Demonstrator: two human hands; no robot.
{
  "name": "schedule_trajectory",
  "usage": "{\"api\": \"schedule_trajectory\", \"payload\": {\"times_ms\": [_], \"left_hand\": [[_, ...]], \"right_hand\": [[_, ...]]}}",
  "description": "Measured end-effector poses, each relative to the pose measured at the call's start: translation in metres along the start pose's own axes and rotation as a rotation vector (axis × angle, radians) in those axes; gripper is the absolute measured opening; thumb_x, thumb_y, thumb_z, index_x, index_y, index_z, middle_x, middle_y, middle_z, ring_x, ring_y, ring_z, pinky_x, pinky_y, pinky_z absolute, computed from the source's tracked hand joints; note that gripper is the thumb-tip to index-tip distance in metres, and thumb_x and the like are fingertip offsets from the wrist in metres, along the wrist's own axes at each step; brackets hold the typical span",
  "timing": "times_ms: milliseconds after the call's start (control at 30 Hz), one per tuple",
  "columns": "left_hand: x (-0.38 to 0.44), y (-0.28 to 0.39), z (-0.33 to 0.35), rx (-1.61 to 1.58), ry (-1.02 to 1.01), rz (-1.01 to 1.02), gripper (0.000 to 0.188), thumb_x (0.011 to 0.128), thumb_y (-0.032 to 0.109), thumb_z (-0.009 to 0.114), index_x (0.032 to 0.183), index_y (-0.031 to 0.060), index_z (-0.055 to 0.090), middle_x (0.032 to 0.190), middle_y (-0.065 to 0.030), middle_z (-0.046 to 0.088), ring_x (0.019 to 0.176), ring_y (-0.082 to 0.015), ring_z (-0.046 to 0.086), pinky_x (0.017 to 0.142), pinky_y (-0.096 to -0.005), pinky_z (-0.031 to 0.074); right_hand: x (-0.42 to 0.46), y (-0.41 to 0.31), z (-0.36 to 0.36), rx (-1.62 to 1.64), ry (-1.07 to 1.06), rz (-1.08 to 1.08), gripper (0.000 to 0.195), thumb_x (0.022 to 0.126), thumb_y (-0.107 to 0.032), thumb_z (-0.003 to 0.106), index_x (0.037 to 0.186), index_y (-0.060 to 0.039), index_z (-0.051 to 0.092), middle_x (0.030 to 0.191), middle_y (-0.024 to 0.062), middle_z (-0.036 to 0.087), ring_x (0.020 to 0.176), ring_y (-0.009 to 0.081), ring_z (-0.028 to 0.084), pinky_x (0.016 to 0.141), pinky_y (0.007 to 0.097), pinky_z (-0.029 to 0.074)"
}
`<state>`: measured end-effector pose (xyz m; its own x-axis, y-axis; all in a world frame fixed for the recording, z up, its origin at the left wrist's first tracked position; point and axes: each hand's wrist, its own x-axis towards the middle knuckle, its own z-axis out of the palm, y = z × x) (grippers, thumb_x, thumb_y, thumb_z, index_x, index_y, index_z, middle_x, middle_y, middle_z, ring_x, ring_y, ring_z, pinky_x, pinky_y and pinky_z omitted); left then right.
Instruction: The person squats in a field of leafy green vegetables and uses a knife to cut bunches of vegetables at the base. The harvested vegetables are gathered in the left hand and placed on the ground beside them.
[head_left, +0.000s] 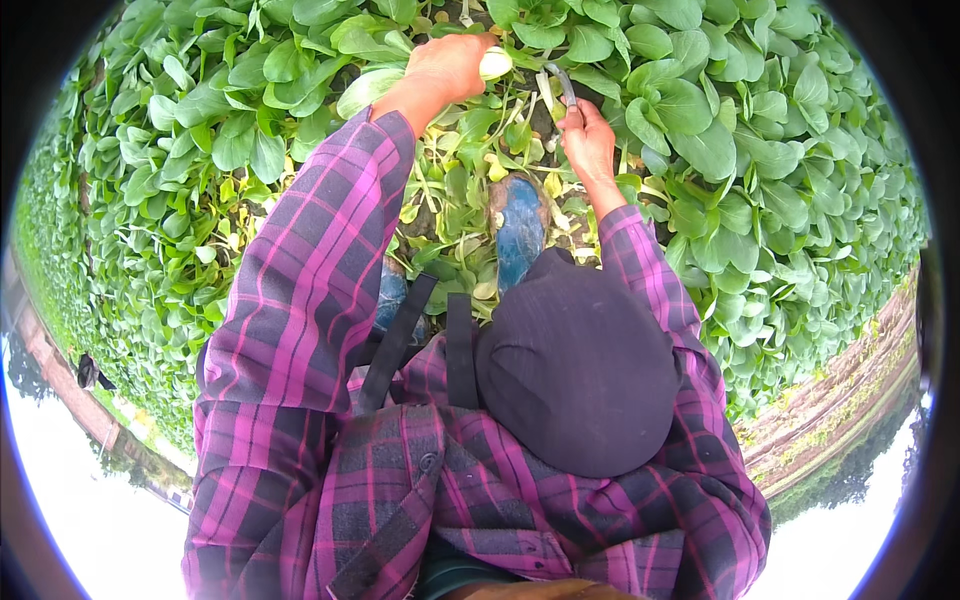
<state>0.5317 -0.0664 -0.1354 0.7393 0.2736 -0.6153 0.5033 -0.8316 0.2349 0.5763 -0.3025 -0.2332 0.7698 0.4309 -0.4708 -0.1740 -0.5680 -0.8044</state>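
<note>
My left hand (448, 67) is closed around a head of bok choy. The pale cut-looking base (495, 63) of the bok choy sticks out to the right of my fist, and a broad leaf (369, 91) shows on the other side. In my right hand (589, 141) is the handle of a small sickle-like knife, its curved grey metal blade (562, 84) pointing up and away from me. A pale leaf stalk (545, 91) lies beside the blade. The two hands are apart, over the gap between standing plants.
Dense bok choy plants grow on the left (247, 112) and right (705, 127). Loose leaves and yellowed trimmings (450, 187) litter the soil around my blue boots (519, 229). A dark cloth-covered rounded form (577, 367), apparently my bent knee, rises near my right arm. Black straps (460, 349) hang in front.
</note>
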Motion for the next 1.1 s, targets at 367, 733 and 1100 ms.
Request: {"api": "schedule_trajectory", "payload": {"times_ms": [367, 733, 1100], "left_hand": [[0.006, -0.013, 0.011, -0.072, -0.012, -0.002, 0.065, 0.07, 0.021, 0.074, 0.132, 0.0209, 0.053, 0.111, -0.0125, 0.067, 0.103, -0.0305, 0.063, 0.089, -0.0416, 0.05], [-0.04, -0.041, 0.033, -0.672, 0.099, 0.181, 0.056, 0.072, 0.006, 0.074, 0.124, 0.0165, 0.058, 0.098, -0.0034, 0.069, 0.088, -0.0108, 0.063, 0.086, -0.0264, 0.05], [-0.081, -0.046, 0.016, -0.793, 0.049, 0.137, 0.071, 0.07, 0.003, 0.078, 0.135, 0.006, 0.05, 0.118, -0.006, 0.062, 0.106, -0.0127, 0.058, 0.098, -0.0283, 0.044]], "right_hand": [[0.027, -0.003, 0.008, -0.133, -0.086, -0.051, 0.031, 0.093, -0.023, 0.045, 0.113, -0.0061, 0.063, 0.095, 0.0235, 0.066, 0.091, 0.0386, 0.063, 0.082, 0.0412, 0.047], [0.0, -0.027, 0.001, 0.77, -0.165, 0.274, 0.031, 0.098, -0.026, 0.054, 0.12, -0.004, 0.058, 0.072, 0.001, 0.055, 0.055, 0.0089, 0.05, 0.048, 0.0228, 0.041], [-0.002, -0.043, 0.021, 1.128, -0.23, 0.323, 0.017, 0.091, -0.012, 0.066, 0.104, -0.0041, 0.059, 0.092, 0.0072, 0.064, 0.074, 0.0123, 0.059, 0.057, 0.0228, 0.047]]}}
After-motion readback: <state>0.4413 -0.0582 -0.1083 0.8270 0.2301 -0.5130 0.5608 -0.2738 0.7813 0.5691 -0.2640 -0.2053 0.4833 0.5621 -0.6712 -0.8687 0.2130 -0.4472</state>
